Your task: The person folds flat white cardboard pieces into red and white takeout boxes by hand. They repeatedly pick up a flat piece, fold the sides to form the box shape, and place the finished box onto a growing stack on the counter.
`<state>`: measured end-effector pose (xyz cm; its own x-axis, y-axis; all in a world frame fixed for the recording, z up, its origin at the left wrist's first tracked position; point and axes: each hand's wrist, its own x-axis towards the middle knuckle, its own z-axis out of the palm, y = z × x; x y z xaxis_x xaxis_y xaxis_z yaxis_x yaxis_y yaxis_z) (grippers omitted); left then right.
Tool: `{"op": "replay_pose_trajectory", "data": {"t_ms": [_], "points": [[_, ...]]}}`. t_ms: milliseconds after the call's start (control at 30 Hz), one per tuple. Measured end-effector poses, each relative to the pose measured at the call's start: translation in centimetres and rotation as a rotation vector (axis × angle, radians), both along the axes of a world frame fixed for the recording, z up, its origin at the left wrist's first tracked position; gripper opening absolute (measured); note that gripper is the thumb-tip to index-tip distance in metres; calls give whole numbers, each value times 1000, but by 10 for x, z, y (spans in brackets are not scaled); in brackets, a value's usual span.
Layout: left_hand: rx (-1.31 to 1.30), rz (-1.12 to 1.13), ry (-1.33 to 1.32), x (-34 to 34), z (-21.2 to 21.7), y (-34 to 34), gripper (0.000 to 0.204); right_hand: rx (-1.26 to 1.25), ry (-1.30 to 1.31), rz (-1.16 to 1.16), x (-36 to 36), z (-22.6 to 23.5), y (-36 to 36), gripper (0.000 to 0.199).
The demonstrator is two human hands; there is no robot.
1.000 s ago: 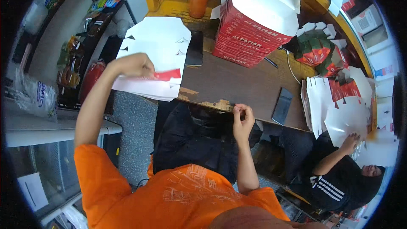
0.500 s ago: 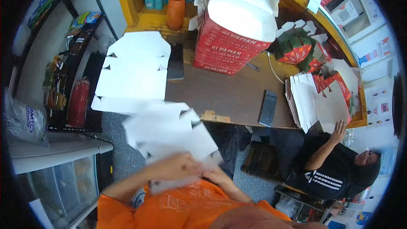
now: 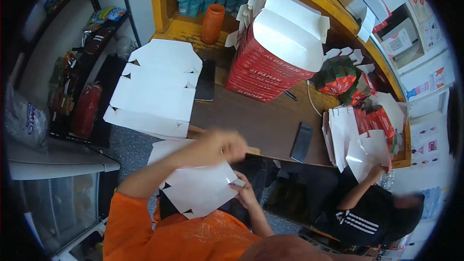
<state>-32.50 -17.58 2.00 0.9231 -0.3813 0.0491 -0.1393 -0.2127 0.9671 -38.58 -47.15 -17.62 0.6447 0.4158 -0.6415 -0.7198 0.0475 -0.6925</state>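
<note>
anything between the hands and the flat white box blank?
Nothing visible. Both hands are already on the blank: the left hand, motion-blurred, lies over its top edge, and the right hand pinches its right edge. The stack of blanks on the table lies apart, further out.

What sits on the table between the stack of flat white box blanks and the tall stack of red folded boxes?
In the head view, a dark tablet lies flat on the wooden table between the flat white box blanks and the red folded boxes.
</note>
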Motion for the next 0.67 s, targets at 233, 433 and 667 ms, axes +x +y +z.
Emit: {"op": "replay_pose_trajectory", "data": {"t_ms": [233, 433, 667], "points": [[454, 1277, -746, 247, 12, 155, 62, 1, -12, 11, 4, 3, 12, 58], [172, 996, -438, 347, -74, 210, 87, 35, 2, -13, 10, -4, 2, 53], [61, 939, -721, 253, -14, 154, 76, 114, 51, -55, 5, 3, 2, 58]]}}
